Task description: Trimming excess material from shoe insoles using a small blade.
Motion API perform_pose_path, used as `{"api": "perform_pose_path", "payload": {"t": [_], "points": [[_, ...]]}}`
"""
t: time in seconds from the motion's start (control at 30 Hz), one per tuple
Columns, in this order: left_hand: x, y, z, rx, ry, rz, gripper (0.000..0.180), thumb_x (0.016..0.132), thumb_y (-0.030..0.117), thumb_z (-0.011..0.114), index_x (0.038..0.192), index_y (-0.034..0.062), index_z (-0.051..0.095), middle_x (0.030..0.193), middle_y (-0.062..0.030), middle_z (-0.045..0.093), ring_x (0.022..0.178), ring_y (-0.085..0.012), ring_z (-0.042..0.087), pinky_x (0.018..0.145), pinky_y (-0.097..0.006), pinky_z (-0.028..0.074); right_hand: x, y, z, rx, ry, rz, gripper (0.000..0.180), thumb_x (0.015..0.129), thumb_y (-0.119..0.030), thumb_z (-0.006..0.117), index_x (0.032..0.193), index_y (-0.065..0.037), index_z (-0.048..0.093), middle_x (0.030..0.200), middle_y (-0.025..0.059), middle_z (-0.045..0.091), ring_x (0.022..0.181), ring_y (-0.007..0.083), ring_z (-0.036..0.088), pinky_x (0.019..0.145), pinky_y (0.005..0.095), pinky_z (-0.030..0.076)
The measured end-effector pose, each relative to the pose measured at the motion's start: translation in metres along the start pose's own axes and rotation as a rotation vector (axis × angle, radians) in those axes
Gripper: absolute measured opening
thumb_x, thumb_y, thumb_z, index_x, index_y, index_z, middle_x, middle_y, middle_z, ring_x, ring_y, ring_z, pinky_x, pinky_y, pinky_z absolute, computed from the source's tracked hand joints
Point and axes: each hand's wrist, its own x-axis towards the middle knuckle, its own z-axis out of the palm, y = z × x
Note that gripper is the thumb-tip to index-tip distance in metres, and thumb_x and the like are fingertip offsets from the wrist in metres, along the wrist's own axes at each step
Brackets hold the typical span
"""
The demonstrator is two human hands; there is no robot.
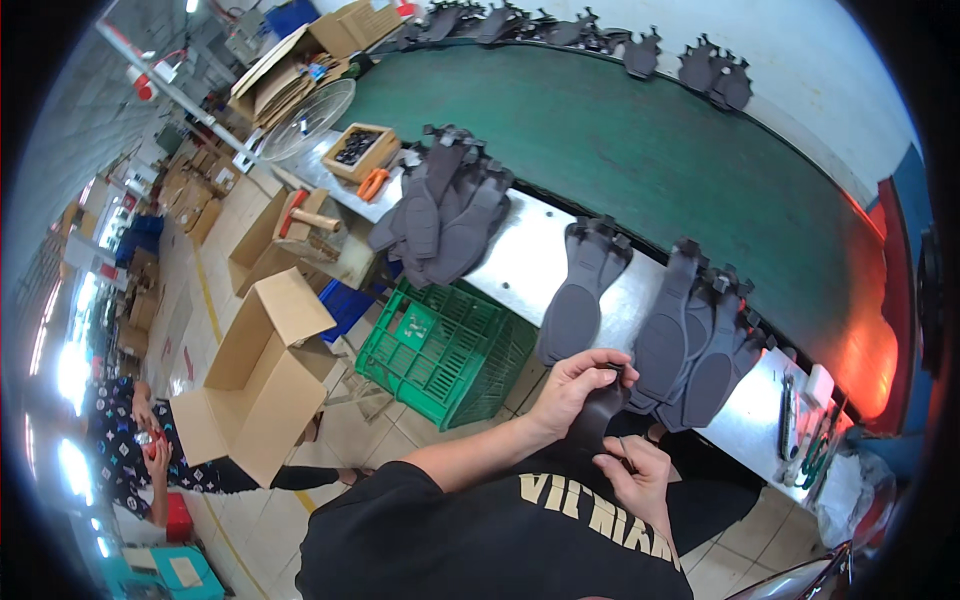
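Steel bench [530,262], grey soles [690,345]

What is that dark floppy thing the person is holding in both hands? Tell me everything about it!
The dark sole piece is a flat, dark grey, shoe-shaped cut-out that looks like soft rubber or foam, matching those lying on the metal table. It is held above the lap, near the table edge. The left hand grips its upper end; the right hand pinches its lower end. Finer details are hidden.

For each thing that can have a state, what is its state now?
Left hand: closed on the dark grey shoe sole piece.
Right hand: gripping the piece's lower end.
Green plastic crate: tilted against the table.
Brown cardboard box: open, flaps up.
Small wooden box: open, dark parts inside.
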Motion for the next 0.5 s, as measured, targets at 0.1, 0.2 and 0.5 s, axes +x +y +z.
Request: {"api": "perform_pose_path", "payload": {"t": [0.1, 0.2, 0.5], "points": [[0.007, -0.004, 0.002, 0.038, -0.077, -0.077, 0.025, 0.089, 0.003, 0.052, 0.110, -0.0007, 0.065, 0.103, -0.0148, 0.068, 0.097, -0.0221, 0.064, 0.092, -0.036, 0.051, -0.007, 0.005, -0.008, -0.015, 0.003, -0.035, 0.020, 0.073, 0.004, 0.075, 0.092, 0.005, 0.070, 0.080, 0.0138, 0.067, 0.069, 0.0216, 0.065, 0.062, 0.0281, 0.049], [0.016, -0.012, 0.015, 0.037, -0.121, -0.179, 0.027, 0.086, 0.003, 0.054, 0.111, -0.0014, 0.066, 0.101, -0.0167, 0.069, 0.095, -0.0227, 0.066, 0.091, -0.036, 0.052, -0.021, 0.009, -0.016, -0.045, 0.067, -0.032, 0.019, 0.073, 0.002, 0.077, 0.090, 0.003, 0.070, 0.078, 0.0125, 0.067, 0.066, 0.0224, 0.063, 0.061, 0.0296, 0.048], [0.034, -0.020, 0.026, 0.248, -0.161, -0.258, 0.038, 0.094, 0.002, 0.053, 0.131, 0.0005, 0.057, 0.112, -0.0136, 0.068, 0.096, -0.0149, 0.064, 0.090, -0.030, 0.050, -0.028, 0.017, -0.031, 0.132, 0.161, 0.082, 0.019, 0.079, -0.002, 0.075, 0.096, 0.003, 0.069, 0.074, 0.0078, 0.061, 0.061, 0.0143, 0.056, 0.055, 0.0265, 0.043]]}}
